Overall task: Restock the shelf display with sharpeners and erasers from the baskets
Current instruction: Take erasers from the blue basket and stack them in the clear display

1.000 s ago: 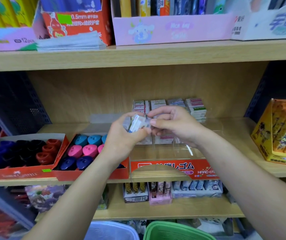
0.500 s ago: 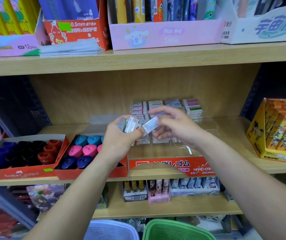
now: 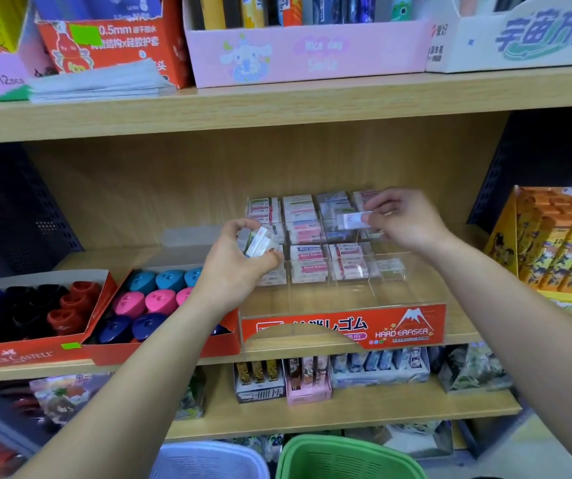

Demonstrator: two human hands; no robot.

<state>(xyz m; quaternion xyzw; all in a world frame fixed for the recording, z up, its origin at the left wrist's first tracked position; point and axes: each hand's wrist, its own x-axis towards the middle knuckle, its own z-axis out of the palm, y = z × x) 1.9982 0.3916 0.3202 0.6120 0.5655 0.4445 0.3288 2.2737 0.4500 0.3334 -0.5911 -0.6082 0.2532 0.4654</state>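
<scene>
Restocking is under way, and I judge the eraser work past its midpoint. My right hand [image 3: 405,219] pinches a single eraser [image 3: 353,217] between thumb and fingertips at 1 o'clock, over the rear compartments of the clear display tray [image 3: 343,328]. I cannot tell which compartment it sits above. My left hand [image 3: 232,271], just left of centre, is curled round the spare erasers [image 3: 260,243], a small clutch held at the tray's left column.

Tray findings:
- The rear rows carry stacked erasers.
- The far-right compartment of the row nearer me holds only a thin layer.
- The front row, behind the red label, shows bare wood.

I rate that front row and the thin compartment as outstanding.

Two red cartons of sharpeners sit at 9 o'clock on the middle shelf [image 3: 104,259]. The inner carton [image 3: 160,299] holds blue, pink and navy ones, and the outer carton [image 3: 35,305] holds dark and red ones. Both look near full, though my left arm hides part of the inner one.

A green basket [image 3: 346,458] and a pale basket [image 3: 208,461] sit at 6 o'clock. Their contents are out of view, so I cannot tell what stock remains.

An orange box [image 3: 554,243] stands at 3 o'clock. The upper shelf [image 3: 277,105] at 12 o'clock carries pen cartons, and the lower shelf [image 3: 346,416] holds small packs.
</scene>
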